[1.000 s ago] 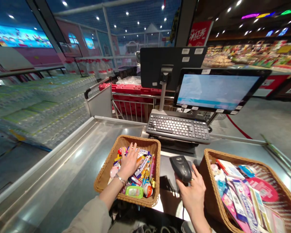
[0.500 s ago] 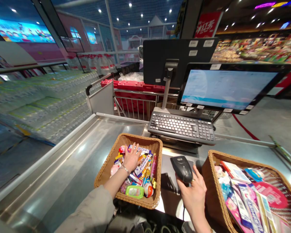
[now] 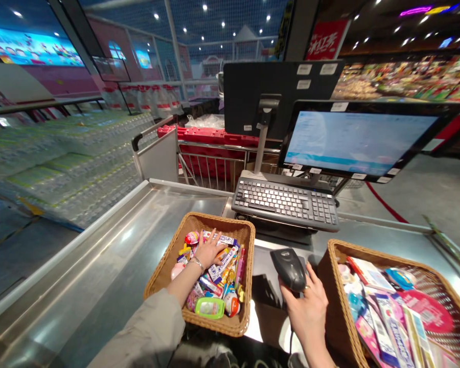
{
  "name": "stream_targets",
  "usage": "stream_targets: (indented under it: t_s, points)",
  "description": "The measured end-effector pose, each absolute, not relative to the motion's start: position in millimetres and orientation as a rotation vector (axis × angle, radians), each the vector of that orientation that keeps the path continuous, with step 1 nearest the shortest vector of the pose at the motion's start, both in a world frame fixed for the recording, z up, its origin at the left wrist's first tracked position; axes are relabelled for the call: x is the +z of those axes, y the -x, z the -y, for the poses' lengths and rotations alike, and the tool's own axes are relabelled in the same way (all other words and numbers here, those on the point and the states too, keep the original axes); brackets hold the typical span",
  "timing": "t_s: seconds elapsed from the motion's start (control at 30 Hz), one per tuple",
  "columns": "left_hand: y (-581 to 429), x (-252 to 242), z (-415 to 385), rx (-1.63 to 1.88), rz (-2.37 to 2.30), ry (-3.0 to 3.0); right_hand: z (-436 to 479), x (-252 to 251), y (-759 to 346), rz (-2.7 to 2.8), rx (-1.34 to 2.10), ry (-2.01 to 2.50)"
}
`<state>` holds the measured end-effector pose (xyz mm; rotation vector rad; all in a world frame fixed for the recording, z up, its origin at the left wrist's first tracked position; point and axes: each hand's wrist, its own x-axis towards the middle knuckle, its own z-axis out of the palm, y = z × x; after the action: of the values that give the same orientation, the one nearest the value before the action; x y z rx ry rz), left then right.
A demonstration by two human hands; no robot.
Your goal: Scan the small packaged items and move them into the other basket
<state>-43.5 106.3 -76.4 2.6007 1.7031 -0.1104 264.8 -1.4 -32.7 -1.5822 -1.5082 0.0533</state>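
Note:
My left hand (image 3: 208, 253) reaches into a brown wicker basket (image 3: 153, 280), its fingers spread over a pile of wrapped sweets. Beneath and beside the fingers lie candy sticks in blue and white wrappers (image 3: 227, 263). A green-framed packet (image 3: 210, 308) and a round orange-and-white toy egg (image 3: 232, 304) rest near the basket's front. In my right hand (image 3: 308, 306) is a black barcode scanner (image 3: 289, 268), gripped from below with its head pointing away to the upper left. The scanner is over the counter between two baskets.
A second wicker basket (image 3: 332, 286) with boxes and packets stands at the right. Behind the scanner are a keyboard (image 3: 285, 202) and a lit monitor (image 3: 360, 140). The steel counter (image 3: 115, 260) stretches left, and a metal cart (image 3: 210, 166) stands beyond its far edge.
My left hand has shifted slightly over the sweets, fingers still spread. The right hand keeps the scanner in nearly the same place. The view has moved a little.

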Motion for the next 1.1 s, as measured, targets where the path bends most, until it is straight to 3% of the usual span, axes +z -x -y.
stream_targets:
  t_s: [0.63,1.1]
  points:
    - [69.9,-41.7,-79.8,0.084,-1.637,-2.559,3.0,-27.5,-248.1,1.538,0.020,1.477]
    - [42.1,-33.3,-83.0,0.031,-1.545,-2.654,10.2,-27.2,-246.9,1.555,0.029,1.475]
